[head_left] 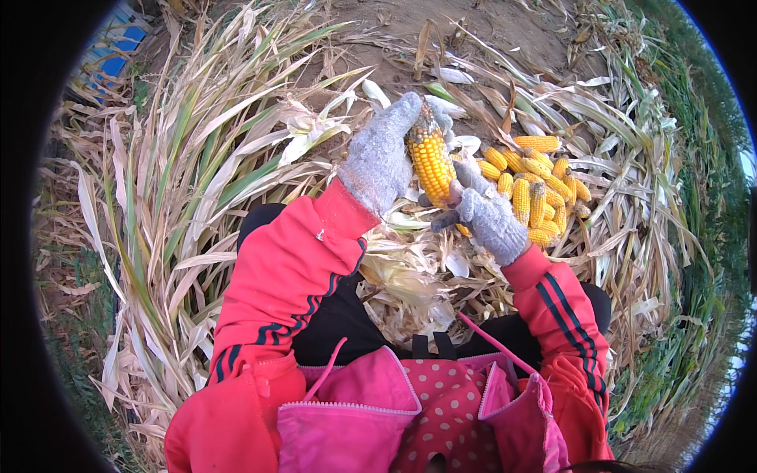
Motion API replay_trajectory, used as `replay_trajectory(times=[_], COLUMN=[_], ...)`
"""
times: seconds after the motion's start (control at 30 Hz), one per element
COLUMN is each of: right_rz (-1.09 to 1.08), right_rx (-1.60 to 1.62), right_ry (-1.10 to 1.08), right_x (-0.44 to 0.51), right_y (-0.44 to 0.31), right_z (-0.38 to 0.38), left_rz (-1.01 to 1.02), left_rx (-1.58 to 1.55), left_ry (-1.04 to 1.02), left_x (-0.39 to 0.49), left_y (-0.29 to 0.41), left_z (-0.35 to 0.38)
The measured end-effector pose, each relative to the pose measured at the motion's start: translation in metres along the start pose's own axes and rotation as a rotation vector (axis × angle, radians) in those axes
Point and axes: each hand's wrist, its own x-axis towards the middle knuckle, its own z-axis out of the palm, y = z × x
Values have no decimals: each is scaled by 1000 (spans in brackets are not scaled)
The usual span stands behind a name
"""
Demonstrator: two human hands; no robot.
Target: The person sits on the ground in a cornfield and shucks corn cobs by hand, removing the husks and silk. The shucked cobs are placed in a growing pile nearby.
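Note:
A yellow corn ear (431,164) with its husk off is held up in front of me, its darkened, mouldy-looking end uppermost. My left hand (381,151), in a grey knit glove, grips that upper end between thumb and fingers. At the lower end, my right hand (488,219) in a matching glove holds the ear too, with a bare fingertip showing against the kernels. Just beyond the right hand lies a pile of bare yellow corn ears (538,183).
Dry corn stalks with leaves (171,207) lie thick on my left, and more stalks (627,195) on my right. Loose husks (420,284) cover the ground between my legs. Bare soil (378,35) shows ahead. A blue object (121,47) stands at the far left.

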Motion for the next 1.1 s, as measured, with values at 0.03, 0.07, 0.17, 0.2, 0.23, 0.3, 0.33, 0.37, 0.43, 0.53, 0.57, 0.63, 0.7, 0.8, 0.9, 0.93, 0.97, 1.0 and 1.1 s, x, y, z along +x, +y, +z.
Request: replay_trajectory(times=[0.03,0.07,0.17,0.2,0.23,0.3,0.33,0.37,0.43,0.53,0.57,0.63,0.7,0.8,0.9,0.93,0.97,1.0,1.1], right_rz=[0,127,92,2,-6,-98,-113,-215,-377,-289,-254,-227,-362,-213,-26,-4,6,16,-36], right_rx=[-9,57,-206,-420,-482,-572,-605,-719,-909,-882,-837,-670,-532,-645,-698,-663,-658,-652,-675], right_ry=[-44,-55,132,227,253,275,281,291,283,258,254,212,186,187,194,199,207,215,247], right_x=[-1,-1,1,2,1,1,-1,-1,-1,-1,-1,2,7,10,8,8,7,6,6], right_y=[-1,-3,-5,-6,-6,-7,-6,-4,0,9,12,14,15,15,14,14,13,13,14], right_z=[5,8,16,17,19,19,19,18,18,16,15,9,7,7,7,8,8,8,9], left_rz=[42,99,450,612,801,602,679,540,211,135,160,-78,-189,-189,-135,-125,-93,-114,-110], left_rx=[162,324,1074,1239,1399,890,954,969,609,715,891,59,-370,-526,-571,-527,-474,-483,-488], left_ry=[1,-5,-77,-66,-37,-85,-81,9,200,185,158,60,-42,-86,-96,-100,-128,-111,-102], left_x=[0,-2,-9,-12,-15,-17,-18,-18,-17,-19,-19,-15,-11,-7,-6,-6,-6,-5,0], left_y=[-6,-12,-19,-20,-21,-23,-23,-22,-19,-14,-12,-12,-12,-15,-15,-14,-13,-11,-2], left_z=[1,2,2,3,6,15,19,23,29,30,28,25,20,19,19,18,17,15,6])
